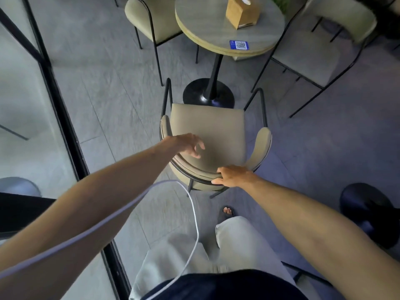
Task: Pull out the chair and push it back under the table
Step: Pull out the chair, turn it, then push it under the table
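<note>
The fingers of the right hand [234, 176] are seen closed over the top rail of the chair [208, 135] backrest, thumb along its outer face. The fingers of the left hand [189, 145] are spread and curled, clasping nothing, held over the backrest's left curve and the seat; contact cannot be determined. One beige padded chair with a black metal frame is counted at the hands; its seat faces the table, front to back running from the person toward the pedestal. It stands clear of the round table [229, 33], its front edge near the black base [208, 94]. Two further matching chairs are noted, one at each side. One cardboard box [241, 10] and one QR sticker [238, 44] are recorded on the tabletop.
</note>
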